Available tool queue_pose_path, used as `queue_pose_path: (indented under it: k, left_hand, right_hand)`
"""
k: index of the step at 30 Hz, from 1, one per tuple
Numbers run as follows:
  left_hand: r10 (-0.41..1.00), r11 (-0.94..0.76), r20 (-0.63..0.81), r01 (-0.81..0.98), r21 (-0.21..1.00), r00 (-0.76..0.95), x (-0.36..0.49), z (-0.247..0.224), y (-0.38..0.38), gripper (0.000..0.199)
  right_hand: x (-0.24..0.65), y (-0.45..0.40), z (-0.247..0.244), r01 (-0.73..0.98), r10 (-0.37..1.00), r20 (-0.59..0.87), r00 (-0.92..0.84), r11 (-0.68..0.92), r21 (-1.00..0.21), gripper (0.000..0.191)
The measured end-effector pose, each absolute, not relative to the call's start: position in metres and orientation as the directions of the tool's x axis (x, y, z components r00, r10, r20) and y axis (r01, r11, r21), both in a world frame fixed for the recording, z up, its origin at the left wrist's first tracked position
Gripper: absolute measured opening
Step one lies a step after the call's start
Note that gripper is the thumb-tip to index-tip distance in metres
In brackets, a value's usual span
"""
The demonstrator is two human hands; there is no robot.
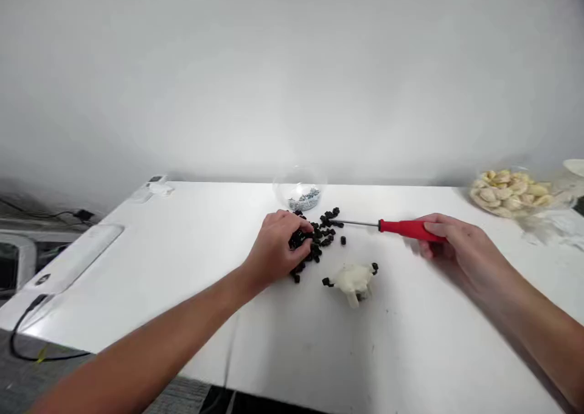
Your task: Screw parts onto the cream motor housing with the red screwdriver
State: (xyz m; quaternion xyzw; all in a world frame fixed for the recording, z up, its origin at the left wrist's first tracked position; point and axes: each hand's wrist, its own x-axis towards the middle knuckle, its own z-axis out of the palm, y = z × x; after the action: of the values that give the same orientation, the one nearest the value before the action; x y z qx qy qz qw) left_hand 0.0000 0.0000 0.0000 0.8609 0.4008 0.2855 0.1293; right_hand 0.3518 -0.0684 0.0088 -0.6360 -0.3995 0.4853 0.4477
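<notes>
My right hand (449, 238) is wrapped around a screwdriver (406, 228) with a red handle. Its thin metal shaft points left, and the tip reaches the edge of a loose pile of small black pieces (326, 234). At the left side of that pile is my left hand (279, 244), with fingers and thumb curled around some of the pieces; the fingertips are partly hidden. Nearer to me lies a cream-coloured part (354, 278) with stubby legs and black pieces on its ends. One black piece sits apart, just right of the pile.
Behind the pile a clear bowl (305, 202) holds small silvery screws. A clear container of cream-coloured parts (510, 190) stands at the back right, near crumpled clear plastic (554, 228). The white table (182, 250) meets a wall; a black cable (16, 341) hangs at the left.
</notes>
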Motion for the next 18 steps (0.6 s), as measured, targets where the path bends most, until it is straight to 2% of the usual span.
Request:
queue_pose_path:
  k: [18]
  left_hand:
    - [0.775, -0.632, 0.336, 0.65, 0.422, 0.536, -0.0007, 0.0024, 0.0009, 0.012]
  right_hand:
    - [0.3519, -0.0679, 0.008, 0.095, 0.954, -0.226, 0.196, -0.248, -0.964, 0.019]
